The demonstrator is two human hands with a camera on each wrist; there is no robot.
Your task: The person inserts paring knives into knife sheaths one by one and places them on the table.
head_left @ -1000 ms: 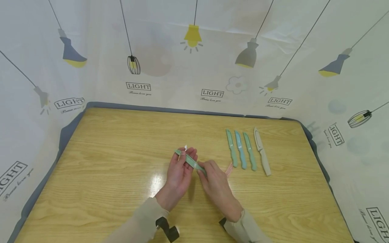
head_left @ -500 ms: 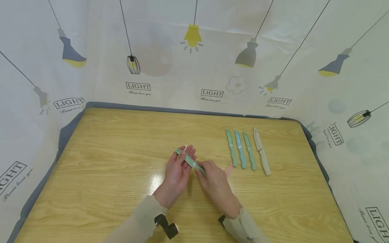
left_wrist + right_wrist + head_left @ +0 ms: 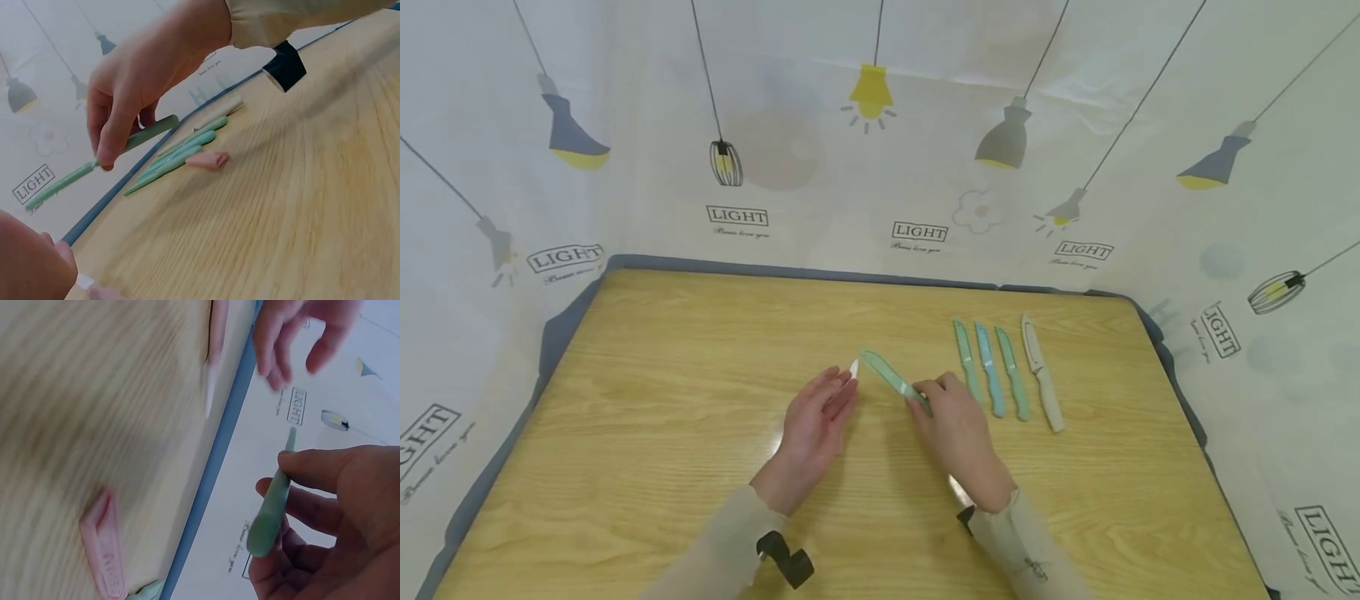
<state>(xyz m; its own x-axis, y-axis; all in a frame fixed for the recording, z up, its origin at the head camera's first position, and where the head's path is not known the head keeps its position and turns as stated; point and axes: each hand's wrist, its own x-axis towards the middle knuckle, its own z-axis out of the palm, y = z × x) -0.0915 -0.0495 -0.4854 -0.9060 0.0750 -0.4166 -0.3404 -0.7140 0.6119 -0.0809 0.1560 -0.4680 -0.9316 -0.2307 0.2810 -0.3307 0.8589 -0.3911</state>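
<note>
My right hand (image 3: 961,437) pinches the handle of a green knife (image 3: 886,372) between thumb and fingers, above the table. A pale band divides its handle from its green blade part, which points up and left. My left hand (image 3: 807,427) hovers to the left, apart from the knife, with fingers loosely bent and nothing held. Beneath it on the table lies a pink knife (image 3: 219,328) with a white blade, mostly hidden in the head view. A folded pink sheath (image 3: 103,550) rests on the table below my right hand, which hides it from the head camera.
At the right of the wooden table (image 3: 662,358) lies a row of knives: a green knife (image 3: 967,358), a blue knife (image 3: 989,367), another green knife (image 3: 1012,371) and a larger cream knife (image 3: 1042,371). A white lamp-patterned curtain (image 3: 820,167) surrounds the table's back and sides.
My left hand has let go of the green knife's blade end and drawn left. My right hand has moved right and carries the knife with it.
</note>
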